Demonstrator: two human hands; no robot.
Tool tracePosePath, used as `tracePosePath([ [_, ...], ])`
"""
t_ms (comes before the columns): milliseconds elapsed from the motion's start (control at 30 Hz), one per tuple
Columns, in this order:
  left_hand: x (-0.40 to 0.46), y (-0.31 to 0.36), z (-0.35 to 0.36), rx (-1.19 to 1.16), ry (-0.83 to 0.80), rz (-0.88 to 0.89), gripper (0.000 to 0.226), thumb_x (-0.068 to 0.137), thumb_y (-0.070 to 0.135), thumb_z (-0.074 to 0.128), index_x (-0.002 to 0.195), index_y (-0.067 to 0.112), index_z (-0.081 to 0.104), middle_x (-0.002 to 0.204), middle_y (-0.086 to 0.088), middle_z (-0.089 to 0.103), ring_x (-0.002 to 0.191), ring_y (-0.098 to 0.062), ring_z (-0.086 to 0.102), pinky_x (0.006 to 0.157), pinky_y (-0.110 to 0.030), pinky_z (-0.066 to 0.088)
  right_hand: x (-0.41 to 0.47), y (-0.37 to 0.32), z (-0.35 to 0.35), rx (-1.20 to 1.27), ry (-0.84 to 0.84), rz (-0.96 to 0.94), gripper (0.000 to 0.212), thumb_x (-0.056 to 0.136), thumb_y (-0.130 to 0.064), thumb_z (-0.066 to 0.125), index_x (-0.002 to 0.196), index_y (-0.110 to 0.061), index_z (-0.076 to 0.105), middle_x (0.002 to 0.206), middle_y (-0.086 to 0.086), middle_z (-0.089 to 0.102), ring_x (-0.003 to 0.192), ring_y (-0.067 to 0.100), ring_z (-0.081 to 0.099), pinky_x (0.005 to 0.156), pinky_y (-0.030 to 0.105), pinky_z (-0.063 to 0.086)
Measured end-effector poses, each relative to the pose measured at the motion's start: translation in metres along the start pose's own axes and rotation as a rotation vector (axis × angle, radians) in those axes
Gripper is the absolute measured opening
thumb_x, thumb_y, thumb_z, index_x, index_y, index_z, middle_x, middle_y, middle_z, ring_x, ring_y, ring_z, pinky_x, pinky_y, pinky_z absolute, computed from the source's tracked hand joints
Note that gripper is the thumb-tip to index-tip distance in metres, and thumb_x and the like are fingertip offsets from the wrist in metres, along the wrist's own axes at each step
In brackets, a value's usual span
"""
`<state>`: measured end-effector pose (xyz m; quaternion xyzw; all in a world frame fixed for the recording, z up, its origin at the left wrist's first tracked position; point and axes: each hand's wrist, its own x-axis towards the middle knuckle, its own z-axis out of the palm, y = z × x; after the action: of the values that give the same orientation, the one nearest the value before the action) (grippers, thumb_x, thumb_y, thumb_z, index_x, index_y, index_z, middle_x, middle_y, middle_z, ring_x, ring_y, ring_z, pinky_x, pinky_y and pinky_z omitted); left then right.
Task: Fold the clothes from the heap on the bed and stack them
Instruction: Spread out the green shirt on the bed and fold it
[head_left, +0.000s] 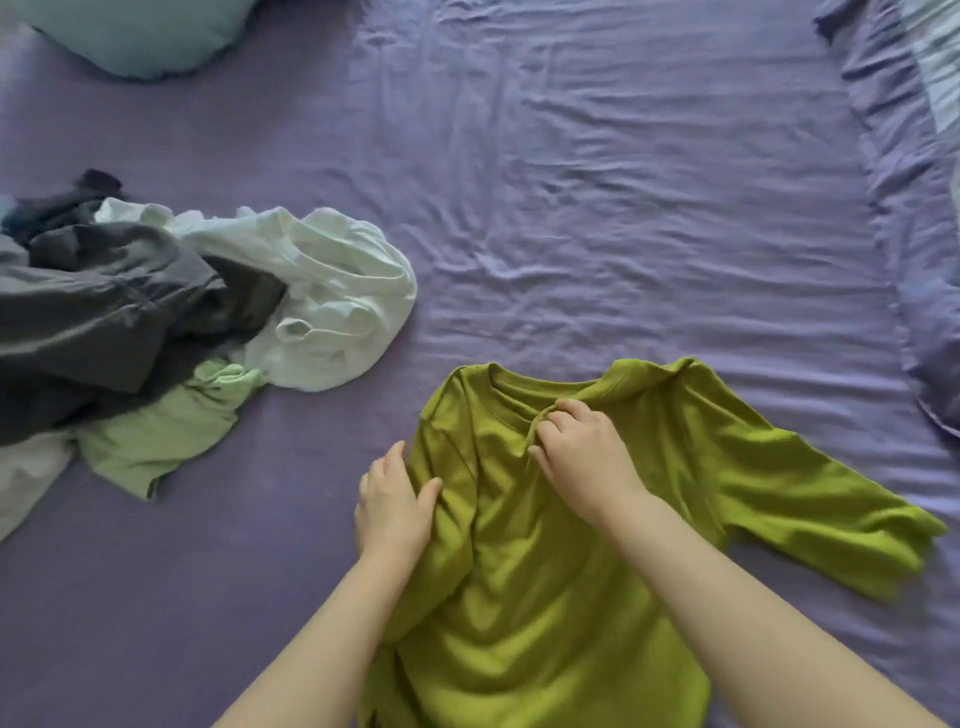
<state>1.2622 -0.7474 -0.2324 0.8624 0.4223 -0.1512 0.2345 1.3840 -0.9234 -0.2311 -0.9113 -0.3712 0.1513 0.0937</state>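
Observation:
An olive-green long-sleeved shirt lies spread on the purple bed sheet, collar away from me, its right sleeve stretched out toward the right. My right hand pinches a fold of the fabric just below the collar. My left hand grips the shirt's left edge, thumb on top of the cloth and fingers round the side. The heap lies to the left: a white garment, dark grey clothes and a light green piece.
A pale teal pillow sits at the far left corner. A purple ruffled pillow or cover runs along the right edge. Wrinkled sheet stretches between the heap and the right side.

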Motion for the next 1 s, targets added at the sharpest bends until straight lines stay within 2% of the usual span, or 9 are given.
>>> tracePosePath([
  [100, -0.003, -0.018, -0.007, -0.044, -0.046, -0.011, 0.078, 0.083, 0.055, 0.061, 0.146, 0.021, 0.028, 0.129, -0.002, 0.049, 0.122, -0.023, 0.047, 0.097, -0.041, 0.042, 0.029, -0.018, -0.002, -0.040, 0.029, -0.035, 0.020, 0.091, -0.019, 0.052, 0.103, -0.008, 0.063, 0.111, 0.009, 0.065, 0.112, 0.032, 0.052, 0.082, 0.040, 0.043],
  [233, -0.010, -0.037, -0.011, -0.106, -0.103, -0.039, 0.083, 0.073, 0.058, 0.070, 0.140, 0.024, 0.033, 0.123, 0.004, 0.052, 0.117, -0.019, 0.052, 0.091, -0.035, 0.045, 0.072, -0.043, 0.012, 0.005, -0.020, -0.115, 0.041, 0.096, -0.016, 0.044, 0.137, -0.020, 0.043, 0.148, 0.001, 0.038, 0.139, 0.022, 0.027, 0.099, 0.037, 0.036],
  [333, -0.019, -0.054, -0.007, -0.189, -0.159, -0.050, 0.052, 0.077, 0.044, 0.073, 0.121, 0.025, 0.051, 0.113, 0.006, 0.060, 0.109, -0.019, 0.057, 0.085, -0.030, 0.044, 0.096, -0.057, 0.018, -0.055, -0.134, -0.085, 0.055, 0.098, -0.017, 0.041, 0.148, -0.030, 0.023, 0.157, -0.004, 0.021, 0.144, 0.020, 0.014, 0.106, 0.038, 0.029],
  [467, 0.002, -0.071, -0.032, -0.446, -0.004, 0.128, 0.005, 0.086, 0.020, 0.069, 0.088, 0.016, 0.068, 0.084, 0.003, 0.067, 0.085, -0.018, 0.063, 0.073, -0.024, 0.043, 0.111, -0.068, 0.017, -0.016, -0.004, 0.041, 0.033, 0.094, -0.027, 0.051, 0.126, -0.027, 0.056, 0.123, 0.004, 0.058, 0.119, 0.027, 0.040, 0.091, 0.035, 0.034],
  [600, 0.057, -0.088, -0.080, -0.443, 0.082, 0.124, 0.012, 0.094, 0.025, 0.058, 0.092, 0.016, 0.066, 0.086, 0.002, 0.068, 0.086, -0.020, 0.061, 0.074, -0.029, 0.042, 0.126, -0.079, 0.003, 0.352, 0.078, 0.179, 0.022, 0.091, -0.021, 0.059, 0.110, -0.015, 0.069, 0.106, 0.011, 0.064, 0.109, 0.031, 0.048, 0.093, 0.035, 0.039],
  [700, 0.101, -0.102, -0.099, -0.109, 0.030, 0.053, 0.032, 0.098, 0.042, 0.043, 0.092, 0.018, 0.062, 0.098, -0.006, 0.067, 0.098, -0.030, 0.058, 0.075, -0.036, 0.043, 0.143, -0.090, -0.005, 0.628, 0.172, 0.371, 0.022, 0.092, -0.015, 0.057, 0.110, -0.007, 0.067, 0.110, 0.015, 0.065, 0.103, 0.035, 0.059, 0.096, 0.040, 0.044],
  [867, 0.113, -0.110, -0.090, 0.124, -0.097, 0.103, 0.054, 0.082, 0.070, 0.049, 0.107, 0.025, 0.065, 0.109, -0.001, 0.061, 0.112, -0.027, 0.050, 0.090, -0.038, 0.042, 0.151, -0.093, 0.009, 0.454, 0.144, 0.433, 0.022, 0.091, -0.015, 0.057, 0.109, -0.007, 0.066, 0.114, 0.013, 0.065, 0.110, 0.030, 0.055, 0.091, 0.030, 0.036],
  [933, 0.107, -0.114, -0.083, 0.175, -0.106, 0.129, 0.048, 0.078, 0.064, 0.060, 0.110, 0.028, 0.063, 0.114, 0.001, 0.057, 0.115, -0.023, 0.046, 0.093, -0.036, 0.039, 0.148, -0.094, 0.013, 0.449, 0.164, 0.437, 0.021, 0.091, -0.015, 0.057, 0.108, -0.006, 0.066, 0.112, 0.014, 0.066, 0.109, 0.031, 0.056, 0.090, 0.031, 0.036],
  [1000, 0.103, -0.118, -0.085, -0.051, -0.054, 0.190, 0.029, 0.080, 0.046, 0.068, 0.096, 0.023, 0.068, 0.108, 0.002, 0.061, 0.108, -0.022, 0.050, 0.090, -0.035, 0.042, 0.149, -0.096, 0.014, 0.460, 0.208, 0.453, 0.021, 0.091, -0.015, 0.056, 0.108, -0.006, 0.065, 0.111, 0.014, 0.067, 0.108, 0.030, 0.056, 0.088, 0.028, 0.035],
])
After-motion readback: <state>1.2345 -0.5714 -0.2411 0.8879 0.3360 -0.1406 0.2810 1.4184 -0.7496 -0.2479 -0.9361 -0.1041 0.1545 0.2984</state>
